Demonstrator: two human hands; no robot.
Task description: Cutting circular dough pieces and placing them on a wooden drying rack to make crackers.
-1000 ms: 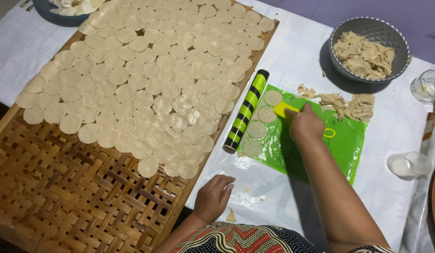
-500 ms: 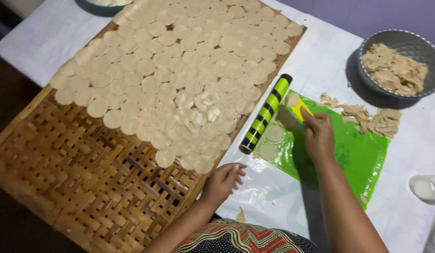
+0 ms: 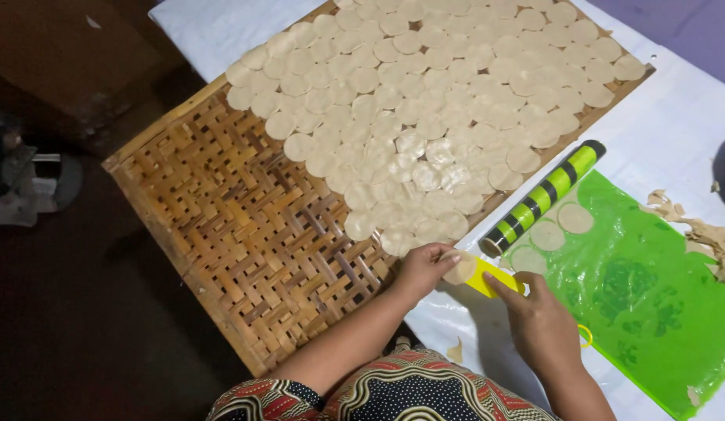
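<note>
The left hand [image 3: 423,269] pinches a thin dough disc [image 3: 460,267] off the yellow scraper [image 3: 491,278] gripped by the right hand [image 3: 543,327], just beside the woven tray [image 3: 245,226]. The disc looks soft, light and easily torn, so it is best lifted by its edge.

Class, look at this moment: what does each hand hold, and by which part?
The right hand holds a yellow scraper by its near end. The left hand pinches the edge of a dough disc lying on its blade.

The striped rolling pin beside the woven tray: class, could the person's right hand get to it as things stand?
Probably yes. The rolling pin lies in the open just beyond the right hand, with only flat dough rounds on the green mat between them. However, that hand's grip is taken up by a yellow scraper.
</note>
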